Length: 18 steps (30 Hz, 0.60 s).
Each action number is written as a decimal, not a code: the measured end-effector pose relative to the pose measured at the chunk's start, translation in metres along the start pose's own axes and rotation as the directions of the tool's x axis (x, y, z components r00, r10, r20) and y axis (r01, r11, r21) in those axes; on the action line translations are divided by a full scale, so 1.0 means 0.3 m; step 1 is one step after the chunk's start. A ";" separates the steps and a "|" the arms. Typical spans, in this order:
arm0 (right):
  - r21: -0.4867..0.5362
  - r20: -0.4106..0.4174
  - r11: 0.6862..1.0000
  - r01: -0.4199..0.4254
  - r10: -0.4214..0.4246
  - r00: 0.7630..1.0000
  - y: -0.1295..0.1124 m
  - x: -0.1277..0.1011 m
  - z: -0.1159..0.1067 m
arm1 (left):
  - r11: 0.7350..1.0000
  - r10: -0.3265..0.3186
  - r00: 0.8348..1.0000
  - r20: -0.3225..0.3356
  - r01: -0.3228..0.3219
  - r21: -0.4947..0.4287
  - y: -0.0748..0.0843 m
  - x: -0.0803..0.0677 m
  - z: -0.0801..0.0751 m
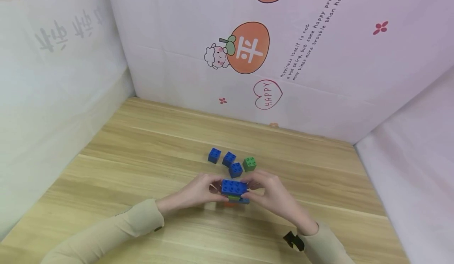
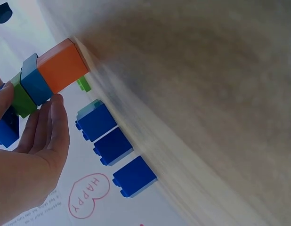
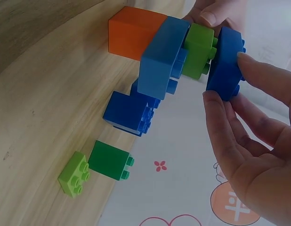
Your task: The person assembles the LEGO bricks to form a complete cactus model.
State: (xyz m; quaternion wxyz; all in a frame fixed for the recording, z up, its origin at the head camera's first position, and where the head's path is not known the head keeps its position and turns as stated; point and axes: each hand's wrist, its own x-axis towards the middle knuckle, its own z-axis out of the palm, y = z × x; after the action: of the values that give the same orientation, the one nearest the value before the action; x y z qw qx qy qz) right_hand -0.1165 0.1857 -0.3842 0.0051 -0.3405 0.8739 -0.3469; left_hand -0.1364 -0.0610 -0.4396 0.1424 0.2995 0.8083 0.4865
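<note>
A stack of toy building bricks stands on the table between the two hands. Its orange brick [image 3: 133, 33] is lowest, then a wider light blue brick [image 3: 159, 63], then a light green brick [image 3: 196, 52]. My left hand [image 1: 198, 189] grips the stack from the left, thumb near its upper bricks. With thumb and fingertips, my right hand [image 1: 271, 191] pinches a long dark blue brick [image 1: 233, 187] over the green one. In the right wrist view, green studs show beneath this brick, which sits slightly tilted; whether it touches them I cannot tell.
Beyond the hands sit several loose bricks: a blue one [image 1: 214, 156] at left, two more blue bricks [image 1: 229, 159] close together, and a green brick [image 1: 250, 164]. A flat light green brick [image 3: 74, 174] lies beside the green one. Printed cloth walls [image 1: 177, 67] enclose the wooden table [image 1: 142, 138].
</note>
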 end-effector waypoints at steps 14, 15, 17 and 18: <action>0.001 0.010 1.000 -0.010 0.010 1.000 0.001 0.008 0.011 | 1.000 -0.005 1.000 -0.005 0.005 0.001 0.003 0.002 0.002; 0.001 0.013 1.000 -0.011 0.011 1.000 0.002 0.008 0.012 | 1.000 -0.006 1.000 -0.004 0.006 0.003 0.003 0.002 0.002; 0.000 0.014 1.000 -0.011 0.011 1.000 0.002 0.009 0.013 | 1.000 -0.001 1.000 -0.001 0.001 0.002 0.003 0.002 0.003; -0.001 0.014 1.000 -0.009 0.009 1.000 0.002 0.009 0.014 | 1.000 0.000 1.000 0.000 0.000 0.002 0.004 0.002 0.004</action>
State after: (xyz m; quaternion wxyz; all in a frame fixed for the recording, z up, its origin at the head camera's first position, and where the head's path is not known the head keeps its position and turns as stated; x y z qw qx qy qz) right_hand -0.1179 0.1818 -0.3870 0.0126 -0.3389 0.8756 -0.3440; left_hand -0.1360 -0.0594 -0.4391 0.1420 0.2996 0.8088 0.4856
